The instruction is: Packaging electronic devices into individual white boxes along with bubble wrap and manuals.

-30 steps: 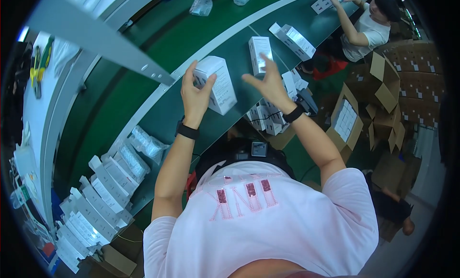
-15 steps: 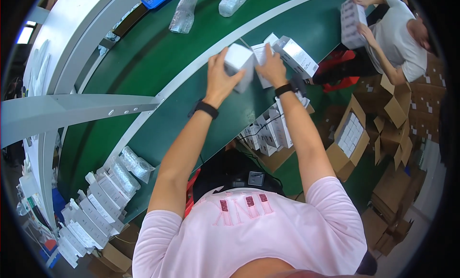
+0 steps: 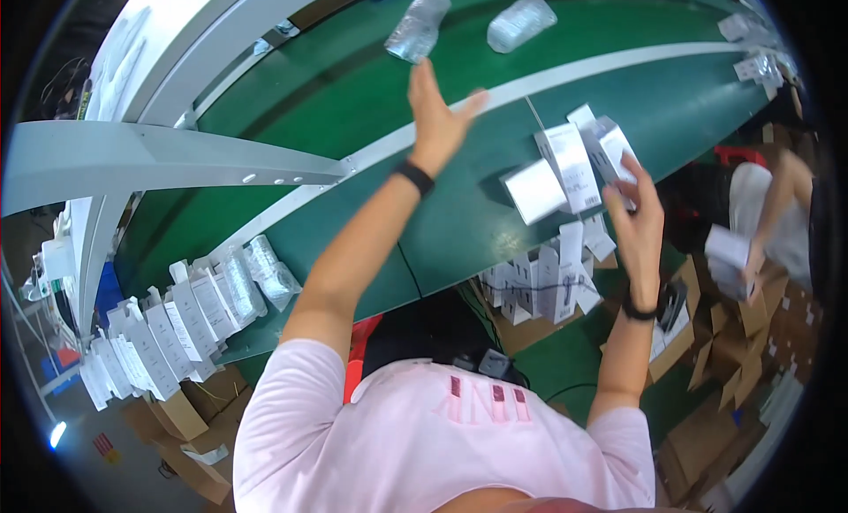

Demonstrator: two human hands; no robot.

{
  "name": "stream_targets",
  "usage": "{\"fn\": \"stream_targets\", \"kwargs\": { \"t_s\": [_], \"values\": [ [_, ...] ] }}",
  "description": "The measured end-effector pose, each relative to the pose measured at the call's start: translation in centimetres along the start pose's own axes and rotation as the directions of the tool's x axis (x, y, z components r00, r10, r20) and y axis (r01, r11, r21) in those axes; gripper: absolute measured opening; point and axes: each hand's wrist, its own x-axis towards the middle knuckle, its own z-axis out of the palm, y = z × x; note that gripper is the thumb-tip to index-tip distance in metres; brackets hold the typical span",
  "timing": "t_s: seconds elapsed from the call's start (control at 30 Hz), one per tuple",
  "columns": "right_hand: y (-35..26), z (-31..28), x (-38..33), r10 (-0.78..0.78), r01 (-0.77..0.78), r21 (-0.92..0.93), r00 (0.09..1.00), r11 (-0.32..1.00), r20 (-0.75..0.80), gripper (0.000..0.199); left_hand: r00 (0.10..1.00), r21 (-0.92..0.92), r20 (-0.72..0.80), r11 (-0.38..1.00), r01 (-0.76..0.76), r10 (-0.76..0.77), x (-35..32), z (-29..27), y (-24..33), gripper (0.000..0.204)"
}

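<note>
My left hand (image 3: 439, 115) is stretched over the metal rail with its fingers spread and nothing in them. Its fingertips reach the near end of a bubble-wrapped package (image 3: 418, 27) on the green belt; whether they touch is unclear. A second bubble-wrapped package (image 3: 522, 23) lies to its right. My right hand (image 3: 638, 204) is open beside a group of white boxes, thumb and fingers apart, close to the rightmost box (image 3: 609, 148). Left of that one stand a taller printed white box (image 3: 570, 168) and a plain-topped white box (image 3: 535, 192).
Rows of open white cartons (image 3: 168, 336) with bubble-wrapped packages stand at the lower left. More white boxes (image 3: 539, 279) sit in a carton below the table edge. A grey metal post (image 3: 221, 164) crosses the left side. Another person (image 3: 773, 221) handles a white box at the right.
My left hand has let go of the white box, which now stands beside the others, and moved toward the bubble-wrapped package. My right hand has shifted right of the boxes. The view has turned.
</note>
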Motion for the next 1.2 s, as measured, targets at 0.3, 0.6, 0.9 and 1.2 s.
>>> {"fn": "stream_targets", "kwargs": {
  "t_s": [0.3, 0.6, 0.9, 1.2],
  "values": [
    [-4.4, 2.7, -5.5, -0.038, 0.037, 0.031, 0.998, 0.999, 0.046, 0.061, 0.912, 0.572, 0.013, 0.75, 0.33, -0.411, 16.4, 1.4, -11.6, 0.122],
    [-8.7, 4.3, -6.2, -0.119, 0.087, 0.202, 0.981, 0.975, 0.151, 0.058, 0.673, -0.608, 0.507, 0.33, 0.722, -0.538, 9.1, -2.3, -7.2, 0.044],
    [-14.6, 10.4, -5.2, -0.489, 0.49, 0.05, 0.872, 0.87, -0.029, 0.035, 0.711, -0.713, 0.687, -0.329, 0.62, -0.15, -7.2, -12.9, 8.9, 0.05],
    [-20.2, 11.3, -9.6, -0.26, 0.237, 0.156, 0.954, 0.959, 0.151, 0.036, 0.83, -0.863, 0.502, -0.204, 0.462, -0.244, -12.6, -21.5, 12.1, 0.048]
  ]
}}
